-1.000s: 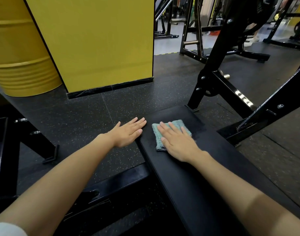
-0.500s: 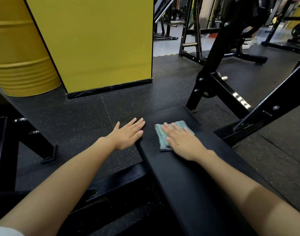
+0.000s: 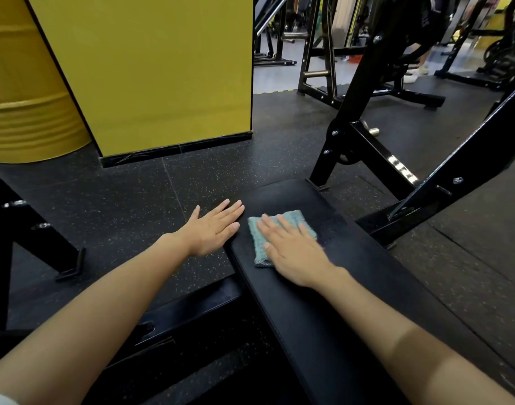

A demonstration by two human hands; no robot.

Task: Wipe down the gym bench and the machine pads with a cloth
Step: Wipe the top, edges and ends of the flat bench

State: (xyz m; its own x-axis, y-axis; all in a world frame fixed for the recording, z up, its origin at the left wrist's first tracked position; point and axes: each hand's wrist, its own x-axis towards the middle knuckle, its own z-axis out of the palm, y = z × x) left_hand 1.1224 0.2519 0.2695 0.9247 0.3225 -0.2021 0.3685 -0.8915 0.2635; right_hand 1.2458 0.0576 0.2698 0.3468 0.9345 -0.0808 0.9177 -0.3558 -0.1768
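Note:
The black padded gym bench (image 3: pixel 352 287) runs from the lower right up to the middle of the head view. A folded teal cloth (image 3: pixel 257 238) lies near the bench's far end, close to its left edge. My right hand (image 3: pixel 294 252) presses flat on the cloth, fingers spread, covering most of it. A dull damp patch shows on the pad just right of the cloth. My left hand (image 3: pixel 212 229) is flat and holds nothing, its fingertips resting on the bench's left edge beside the cloth.
A black steel machine frame (image 3: pixel 367 127) rises just past the bench's far right. A yellow pillar (image 3: pixel 162 68) and yellow drum (image 3: pixel 22 97) stand at the back left. Another black frame foot (image 3: pixel 69 267) sits left, on speckled rubber floor (image 3: pixel 118 206).
My right hand slid the cloth a little to the right, then back toward the bench's left edge. My left hand stayed at the edge.

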